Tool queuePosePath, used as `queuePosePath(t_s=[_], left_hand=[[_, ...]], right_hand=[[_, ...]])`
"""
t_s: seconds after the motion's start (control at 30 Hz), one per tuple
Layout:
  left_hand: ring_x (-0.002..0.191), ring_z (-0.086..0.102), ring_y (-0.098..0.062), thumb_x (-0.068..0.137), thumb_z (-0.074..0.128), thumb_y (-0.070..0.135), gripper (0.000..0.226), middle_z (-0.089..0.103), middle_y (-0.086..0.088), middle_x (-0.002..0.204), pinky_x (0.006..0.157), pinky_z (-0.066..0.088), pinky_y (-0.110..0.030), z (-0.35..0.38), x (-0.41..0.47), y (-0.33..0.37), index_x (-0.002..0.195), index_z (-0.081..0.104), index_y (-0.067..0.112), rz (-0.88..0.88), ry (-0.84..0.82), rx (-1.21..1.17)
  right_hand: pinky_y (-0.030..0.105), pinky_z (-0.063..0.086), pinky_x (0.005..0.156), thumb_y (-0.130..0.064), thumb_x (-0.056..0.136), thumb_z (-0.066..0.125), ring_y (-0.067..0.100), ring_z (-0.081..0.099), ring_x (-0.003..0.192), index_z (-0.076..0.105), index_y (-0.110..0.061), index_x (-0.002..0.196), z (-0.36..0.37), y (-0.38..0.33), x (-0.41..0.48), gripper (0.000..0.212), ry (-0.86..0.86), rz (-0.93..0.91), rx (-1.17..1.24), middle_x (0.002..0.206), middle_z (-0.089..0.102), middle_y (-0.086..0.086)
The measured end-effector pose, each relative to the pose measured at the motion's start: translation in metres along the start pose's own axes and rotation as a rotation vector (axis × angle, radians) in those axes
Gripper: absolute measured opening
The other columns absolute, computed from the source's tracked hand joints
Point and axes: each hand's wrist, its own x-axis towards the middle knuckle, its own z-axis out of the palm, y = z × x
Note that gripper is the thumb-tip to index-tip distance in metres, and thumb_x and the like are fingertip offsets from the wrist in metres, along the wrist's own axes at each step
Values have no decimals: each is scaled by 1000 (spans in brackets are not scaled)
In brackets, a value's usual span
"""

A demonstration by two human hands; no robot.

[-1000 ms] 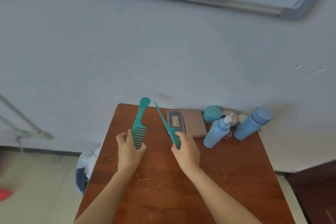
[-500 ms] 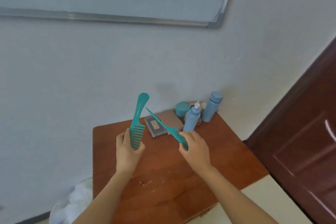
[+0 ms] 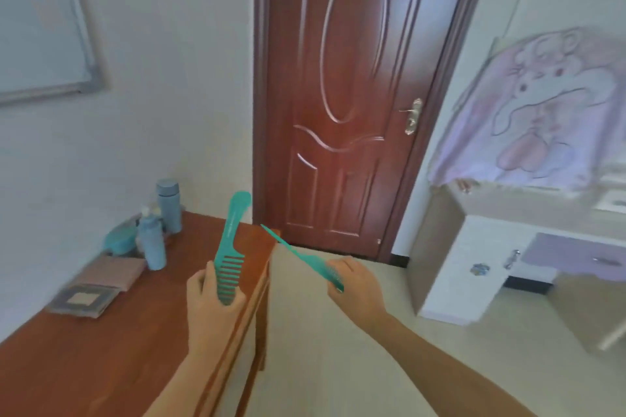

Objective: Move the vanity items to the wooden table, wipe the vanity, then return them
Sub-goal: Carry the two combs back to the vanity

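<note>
My left hand [image 3: 211, 311] has its fingers clamped round the toothed end of a teal wide-tooth comb [image 3: 230, 240], handle pointing to twelve o'clock, above the right edge of the wooden desk [image 3: 101, 349]. My right hand [image 3: 359, 284] pinches a teal tail comb [image 3: 298, 254] by its teeth, over the floor. Blue bottles [image 3: 152, 240] stand on the desk at ten o'clock. The vanity [image 3: 474, 264] stands at three o'clock. I judge this is the return step — next, carry both combs across and lay them flat on its top.

Wooden table [image 3: 101, 366], blue bottles [image 3: 153, 247], teal jar [image 3: 118, 242], flat cases [image 3: 81, 300]
</note>
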Motion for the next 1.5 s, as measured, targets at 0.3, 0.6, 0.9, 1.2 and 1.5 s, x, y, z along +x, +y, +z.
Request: queuePosePath(t_s=[0.3,0.6,0.9,1.2,1.5], left_hand=[[94,53,-20,79,68,13,57,47,-16,116,85,48,-31,69,-131,131,128,42,0,185,-496,3],[80,53,-26,74,68,8,46,47,-18,103,79,44,-33,142,-260,224,116,52,-2,293,-579,-58],[73,40,-16,73,67,7,31,46,-15,96,68,36,-27,226,-349,285,99,55,-1,339,-606,-88],[88,54,-32,74,64,5,33,44,-17,101,77,42,-32,347,-323,354,104,54,-3,349,-576,-156],[78,50,-25,76,63,9,37,43,-16,106,66,56,-44,517,-323,438,110,52,-1,301,-725,-121]], right_hand=[[22,40,34,-8,35,84,18,57,46,67,-17,82,-136,106,-127,50,102,350,-371,64,61,-1],[23,38,32,-7,32,81,18,57,46,68,-16,73,-230,177,-256,44,100,561,-375,59,59,-2],[31,41,77,-8,84,47,29,48,106,51,-13,126,-279,260,-309,41,57,756,-304,112,56,11],[28,43,76,-13,88,48,23,45,113,49,-16,128,-310,382,-261,40,93,756,-334,120,53,5],[30,43,52,-6,68,69,28,61,80,66,-12,102,-333,524,-225,34,91,772,-349,88,62,8]])
